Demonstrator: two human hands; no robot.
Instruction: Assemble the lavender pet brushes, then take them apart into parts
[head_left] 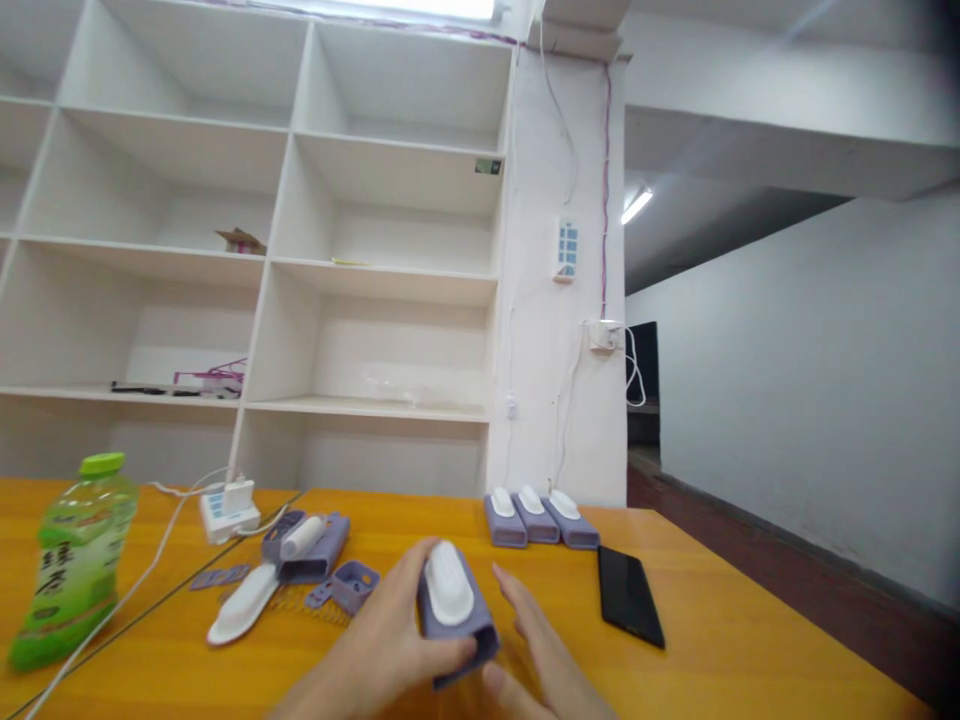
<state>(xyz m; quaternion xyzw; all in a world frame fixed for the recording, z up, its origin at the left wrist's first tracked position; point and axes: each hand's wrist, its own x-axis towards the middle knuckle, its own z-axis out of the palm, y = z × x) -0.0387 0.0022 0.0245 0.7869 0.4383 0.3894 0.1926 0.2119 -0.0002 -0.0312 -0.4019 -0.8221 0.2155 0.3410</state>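
Head view: left hand (382,640) has thumb and fingers clamped on a purple box (481,608), smooth, plastic-looking, rectangular, hollow at the near end, with a glossy white oval piece (450,585) on top. Box is near centre, tilted, over the smooth orange table (720,630). Right hand (551,655) just right of it, fingers apart, holding nothing.

Left side is crowded: another purple box (321,552), long white rounded piece (244,605), small squarish purple frame (355,588); farther left, green bottle (82,560) and white cable (161,548). Far right: three similar boxes (540,528), flat black phone (630,597) nearer.
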